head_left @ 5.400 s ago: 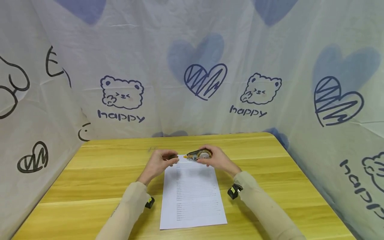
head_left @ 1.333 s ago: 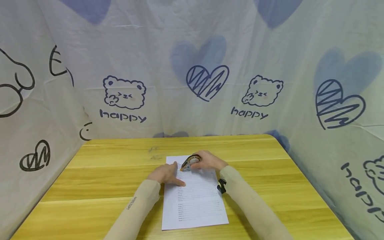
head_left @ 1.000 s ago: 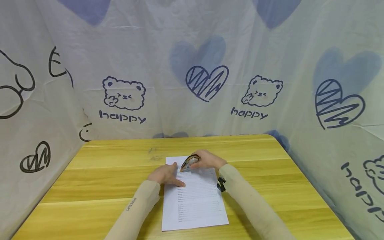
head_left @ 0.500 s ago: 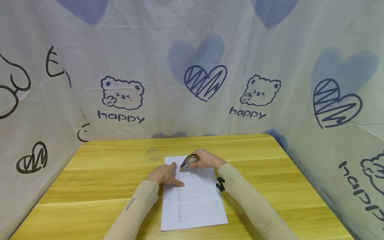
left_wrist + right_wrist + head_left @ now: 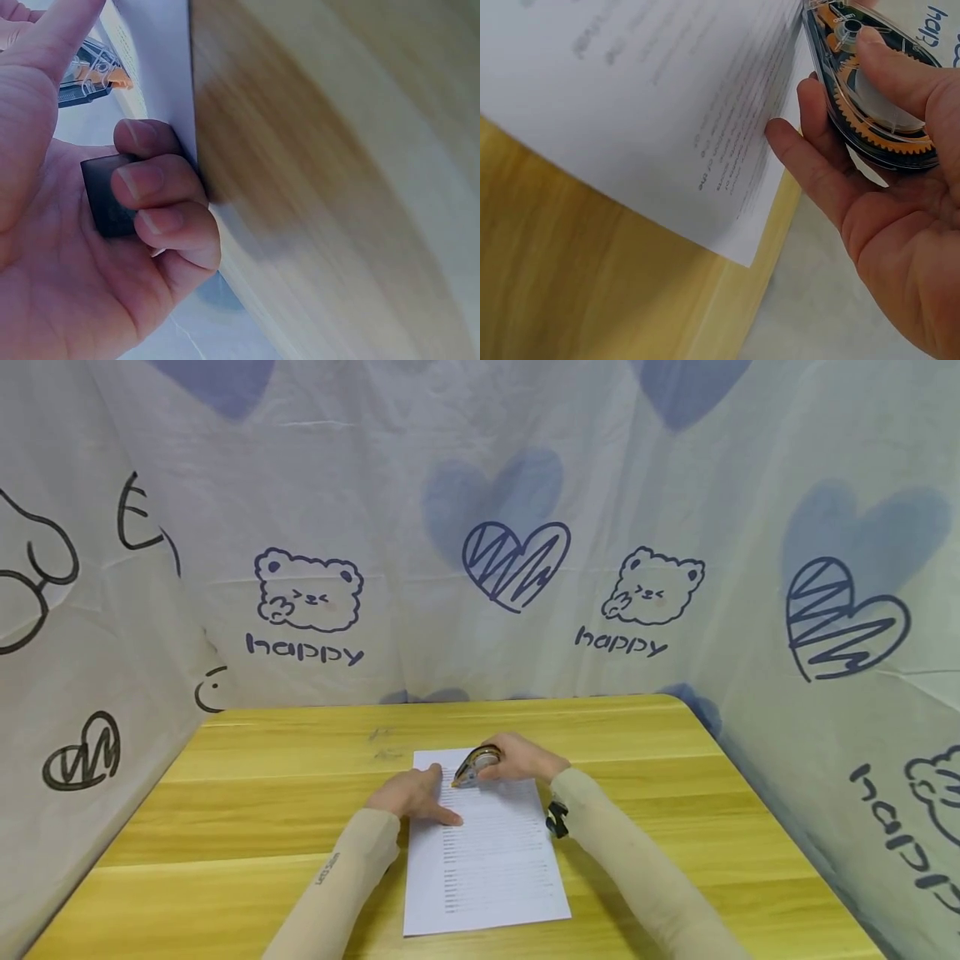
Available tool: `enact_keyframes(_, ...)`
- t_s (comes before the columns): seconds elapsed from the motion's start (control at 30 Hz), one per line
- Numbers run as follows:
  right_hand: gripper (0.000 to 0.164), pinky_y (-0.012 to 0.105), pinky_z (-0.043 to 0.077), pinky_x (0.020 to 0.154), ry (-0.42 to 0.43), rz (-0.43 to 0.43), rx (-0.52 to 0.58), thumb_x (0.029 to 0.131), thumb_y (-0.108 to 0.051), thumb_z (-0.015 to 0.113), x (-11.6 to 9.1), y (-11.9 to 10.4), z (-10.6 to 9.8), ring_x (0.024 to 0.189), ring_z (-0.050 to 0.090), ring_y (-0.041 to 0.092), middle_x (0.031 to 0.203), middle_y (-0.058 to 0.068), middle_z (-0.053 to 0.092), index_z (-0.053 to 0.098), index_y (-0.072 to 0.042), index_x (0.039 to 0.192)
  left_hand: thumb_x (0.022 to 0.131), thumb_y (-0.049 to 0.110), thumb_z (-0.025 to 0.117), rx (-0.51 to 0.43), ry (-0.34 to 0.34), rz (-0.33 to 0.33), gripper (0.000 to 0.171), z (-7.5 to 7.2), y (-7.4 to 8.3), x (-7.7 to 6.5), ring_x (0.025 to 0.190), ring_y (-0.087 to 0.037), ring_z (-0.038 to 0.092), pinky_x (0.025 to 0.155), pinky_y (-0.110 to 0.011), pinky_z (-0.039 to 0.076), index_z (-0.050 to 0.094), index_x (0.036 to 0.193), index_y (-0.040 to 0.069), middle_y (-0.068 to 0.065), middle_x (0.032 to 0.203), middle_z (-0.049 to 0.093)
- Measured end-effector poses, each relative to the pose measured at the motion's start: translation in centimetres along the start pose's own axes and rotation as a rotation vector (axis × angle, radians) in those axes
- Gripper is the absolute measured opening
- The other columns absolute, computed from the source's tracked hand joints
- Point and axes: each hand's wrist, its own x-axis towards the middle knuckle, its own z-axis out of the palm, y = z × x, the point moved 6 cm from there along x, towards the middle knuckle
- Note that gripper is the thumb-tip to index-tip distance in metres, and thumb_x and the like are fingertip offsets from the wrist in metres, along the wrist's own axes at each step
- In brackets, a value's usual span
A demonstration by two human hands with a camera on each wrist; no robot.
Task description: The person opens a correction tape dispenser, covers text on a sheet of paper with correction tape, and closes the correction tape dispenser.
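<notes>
A correction tape dispenser (image 5: 477,765) with a clear body, orange gears and an orange tip is gripped by my right hand (image 5: 517,758), thumb on its side. Its tip meets the printed lines near the upper left of a white sheet of paper (image 5: 502,893). My left hand (image 5: 411,797) rests on the sheet's left side, index finger and thumb spread on either side of the tip. In the left wrist view, that hand's other fingers curl round a small black cap (image 5: 109,196) against the palm. The right wrist view shows the gears (image 5: 877,135) closely.
The sheet lies on a yellow wood-grain table (image 5: 262,810). Behind and beside the table hang pale cloth sheets (image 5: 405,568) with heart and bear drawings. A black wrist camera (image 5: 557,820) sits by the right cuff.
Over five seconds ago both hands were raised at the paper's top edge, dispenser near the left fingers. Both have come down onto the sheet. In the last second they have barely moved.
</notes>
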Motion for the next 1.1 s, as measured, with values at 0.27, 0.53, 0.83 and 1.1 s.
enact_keyframes(0.27,0.025,0.028,0.054,0.075,-0.003,0.008,0.006,0.088,-0.024,0.075,0.09,0.44,0.0,0.081,0.063,0.01,0.092,-0.003,0.069,0.07,-0.012,0.109,0.068,0.062,0.08,0.001,0.007,0.008,0.114,0.03,-0.04,0.03,0.134,-0.039,0.046,0.109,-0.053,0.04,0.03,0.153,0.006,-0.022,0.148,0.045)
enact_keyframes(0.53,0.023,0.027,0.053,0.07,-0.011,0.007,0.008,0.088,-0.023,0.075,-0.01,0.31,-0.27,0.078,0.062,0.011,0.09,-0.002,0.068,0.07,-0.012,0.108,0.069,0.062,0.08,-0.002,0.0,0.006,0.114,0.09,-0.04,0.27,0.134,-0.039,0.047,0.109,-0.053,0.04,0.029,0.154,0.006,-0.022,0.149,0.045)
enact_keyframes(0.83,0.025,0.026,0.052,0.072,-0.014,0.004,0.002,0.088,-0.024,0.075,0.02,0.41,-0.44,0.079,0.062,0.011,0.092,-0.003,0.069,0.07,-0.012,0.109,0.069,0.063,0.08,0.004,0.003,0.005,0.114,0.04,-0.01,0.21,0.132,-0.039,0.049,0.108,-0.052,0.042,0.029,0.153,0.006,-0.022,0.147,0.047)
enact_keyframes(1.1,0.023,0.028,0.052,0.075,-0.016,-0.011,-0.01,0.088,-0.023,0.075,0.05,0.66,-0.32,0.08,0.061,0.01,0.092,-0.004,0.069,0.07,-0.012,0.108,0.07,0.062,0.079,0.0,-0.008,-0.006,0.114,0.12,0.0,0.03,0.133,-0.039,0.047,0.108,-0.052,0.041,0.027,0.154,0.007,-0.022,0.148,0.046)
